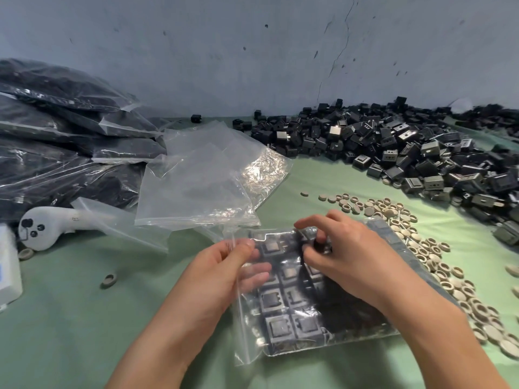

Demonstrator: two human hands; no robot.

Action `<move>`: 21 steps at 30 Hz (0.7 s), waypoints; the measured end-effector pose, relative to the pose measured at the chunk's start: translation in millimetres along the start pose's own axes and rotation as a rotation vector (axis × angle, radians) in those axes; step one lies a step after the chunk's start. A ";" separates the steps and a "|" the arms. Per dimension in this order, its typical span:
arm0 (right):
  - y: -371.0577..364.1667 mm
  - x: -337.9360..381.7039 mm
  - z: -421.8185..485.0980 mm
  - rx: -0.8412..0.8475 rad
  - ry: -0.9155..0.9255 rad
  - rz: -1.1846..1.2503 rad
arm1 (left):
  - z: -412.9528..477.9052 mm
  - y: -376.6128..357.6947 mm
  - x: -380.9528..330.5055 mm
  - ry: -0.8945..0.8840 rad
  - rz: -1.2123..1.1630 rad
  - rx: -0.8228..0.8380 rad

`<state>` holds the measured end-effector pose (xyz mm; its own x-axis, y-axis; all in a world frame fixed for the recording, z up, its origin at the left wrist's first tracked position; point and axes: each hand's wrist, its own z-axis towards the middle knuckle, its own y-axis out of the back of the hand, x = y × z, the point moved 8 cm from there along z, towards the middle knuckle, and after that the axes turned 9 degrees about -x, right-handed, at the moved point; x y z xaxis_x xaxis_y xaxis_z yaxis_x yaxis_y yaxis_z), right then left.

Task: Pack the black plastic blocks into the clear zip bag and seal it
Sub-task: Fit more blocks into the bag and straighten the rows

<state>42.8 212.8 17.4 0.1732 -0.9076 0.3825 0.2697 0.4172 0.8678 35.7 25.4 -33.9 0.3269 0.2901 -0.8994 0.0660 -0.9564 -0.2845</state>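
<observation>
**A:** Where is this?

**B:** A green table [70, 318] against a grey wall [252, 51]. A pile of loose blocks [393, 147] fills the back right, and empty bags [202, 181] lie in the middle.

**A:** Where is the zip bag?

**B:** The zip bag [244, 346] lies flat at the front, with packed blocks [276, 327] in rows inside.

**A:** And the hands?

**B:** The left hand [222, 273] pinches the bag's top left corner, thumb on top and fingers behind the plastic. The right hand [354, 262] grips the top edge nearby with curled fingers.

Glossy clear plastic bag [280, 332] – matt black plastic blocks [393, 153] – smooth green tabletop [70, 318].
</observation>
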 end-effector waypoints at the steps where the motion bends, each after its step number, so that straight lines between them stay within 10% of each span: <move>1: -1.9 1.1 0.2 0.006 0.005 -0.009 | 1.0 0.1 0.8 0.002 -0.013 -0.009; 21: -13.2 1.9 4.9 0.035 -0.042 -0.114 | 4.0 -2.1 -3.2 -0.250 0.171 -0.005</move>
<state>34.9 205.3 8.3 0.1028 -0.9506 0.2930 0.2518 0.3098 0.9168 30.8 26.6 -31.8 0.0915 0.1232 -0.9882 0.0345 -0.9921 -0.1205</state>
